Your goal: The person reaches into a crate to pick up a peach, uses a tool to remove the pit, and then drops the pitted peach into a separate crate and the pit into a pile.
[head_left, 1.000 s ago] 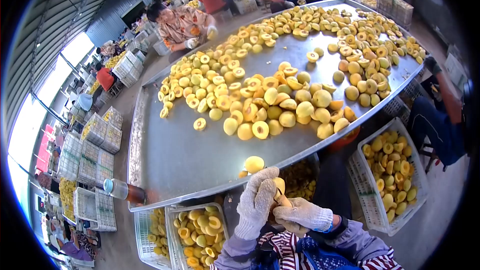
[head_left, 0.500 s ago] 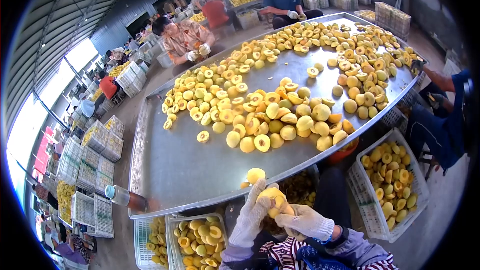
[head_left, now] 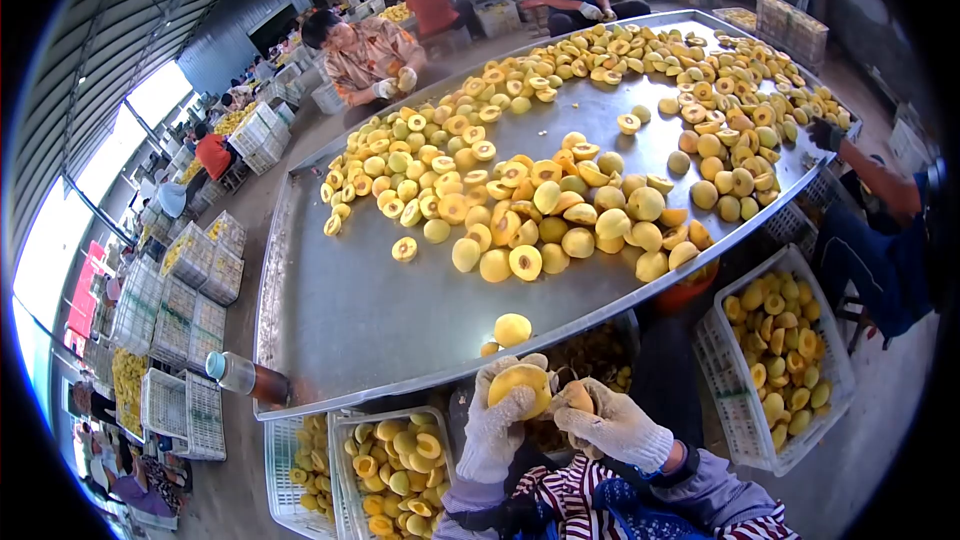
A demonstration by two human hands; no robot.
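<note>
My left hand (head_left: 492,422), in a pale knit glove, is wrapped round a yellow fruit half (head_left: 520,389) just beyond the near edge of the metal table (head_left: 370,335). Close beside it, my gloved right hand (head_left: 622,428) pinches a small orange-brown piece (head_left: 577,397); whether it is fruit or a pit is too small to tell. On the table edge above my left hand lies a yellow fruit (head_left: 512,329). Many halved fruits (head_left: 525,261) are spread farther back on the table.
Crates of fruit stand below the table at left (head_left: 345,460) and right (head_left: 840,390). A bottle with brown liquid (head_left: 248,378) is at the table's left corner. Co-workers sit across the table (head_left: 375,60) and at the right (head_left: 880,240).
My hands have moved apart, with the fruit half in the left and the small piece in the right. The co-worker's dark-gloved hand at the right now reaches over the table edge.
</note>
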